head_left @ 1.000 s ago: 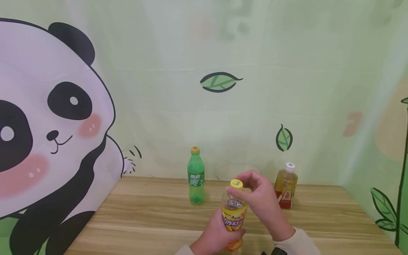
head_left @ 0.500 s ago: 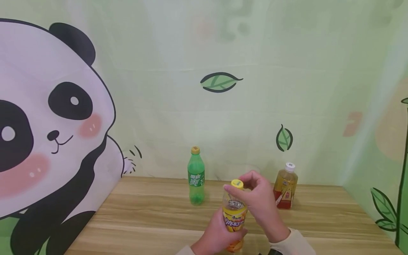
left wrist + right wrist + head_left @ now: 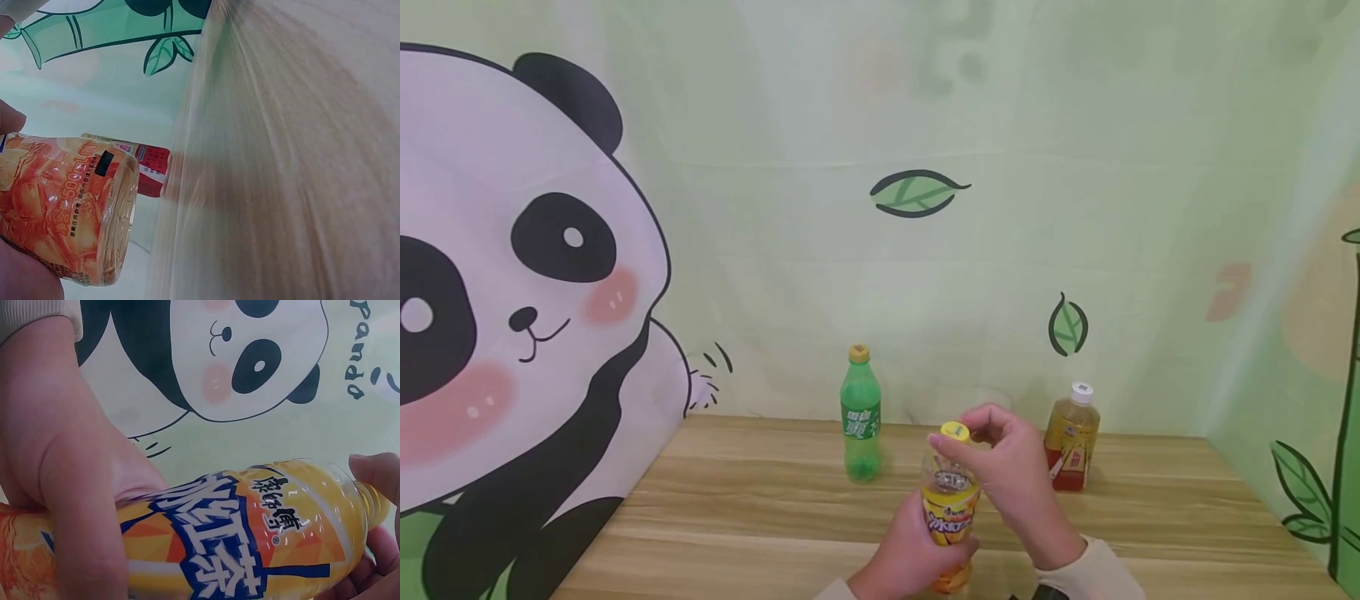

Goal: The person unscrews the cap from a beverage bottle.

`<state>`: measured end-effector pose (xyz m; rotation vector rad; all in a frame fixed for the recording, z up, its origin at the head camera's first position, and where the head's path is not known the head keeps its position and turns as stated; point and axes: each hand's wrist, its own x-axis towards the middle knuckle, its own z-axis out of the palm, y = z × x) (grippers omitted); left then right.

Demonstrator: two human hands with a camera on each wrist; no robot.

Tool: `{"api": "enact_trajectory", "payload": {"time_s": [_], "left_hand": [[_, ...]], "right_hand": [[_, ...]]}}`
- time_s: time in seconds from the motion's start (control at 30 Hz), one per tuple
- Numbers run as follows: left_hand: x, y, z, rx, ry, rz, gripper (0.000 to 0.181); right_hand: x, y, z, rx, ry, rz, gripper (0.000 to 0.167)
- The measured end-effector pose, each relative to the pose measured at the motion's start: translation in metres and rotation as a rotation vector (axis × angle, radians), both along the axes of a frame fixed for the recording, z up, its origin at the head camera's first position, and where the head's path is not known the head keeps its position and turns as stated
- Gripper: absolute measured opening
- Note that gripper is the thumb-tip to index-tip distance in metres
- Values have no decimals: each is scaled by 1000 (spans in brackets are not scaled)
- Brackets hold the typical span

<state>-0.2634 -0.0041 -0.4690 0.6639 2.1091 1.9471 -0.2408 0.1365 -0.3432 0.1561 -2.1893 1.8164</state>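
A bottle of iced tea [image 3: 950,504] with a yellow and orange label is held upright near the front of the table. My left hand [image 3: 910,546] grips its lower body, fingers wrapped round the label. At the bottle's top, my right hand [image 3: 1011,475] pinches the yellow cap [image 3: 956,431] between thumb and fingers. The right wrist view shows the thumb against the side of the cap [image 3: 375,503], which sits on the neck. In the left wrist view the bottle's base [image 3: 115,231] hangs apart from the wooden tabletop.
A green soda bottle [image 3: 861,421] with a yellow cap stands at the back, left of the held bottle. To the right stands a brown-red drink bottle [image 3: 1072,442] with a white cap. Behind the wooden table [image 3: 737,500] hangs a green panda backdrop [image 3: 775,208].
My right thumb has shifted slightly left across the cap, and the right wrist has moved a little left. The left hand keeps its grip, and the other bottles stay put.
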Motion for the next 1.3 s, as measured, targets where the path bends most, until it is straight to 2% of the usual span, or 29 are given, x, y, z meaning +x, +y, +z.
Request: {"api": "enact_trajectory", "payload": {"time_s": [0.33,0.6,1.1,1.3], "left_hand": [[1,-1,-1,23,8,-13,59],[2,-1,-3,20,29,-1,58],[1,-1,-5,21,60,17,57],[0,0,-5,19,20,0,57]], "right_hand": [[-1,6,0,40,17,91,32],[-3,11,0,81,17,150,28],[-10,22,-2,95,-9,357,31],[-11,21,-2,98,-36,331,33]]}}
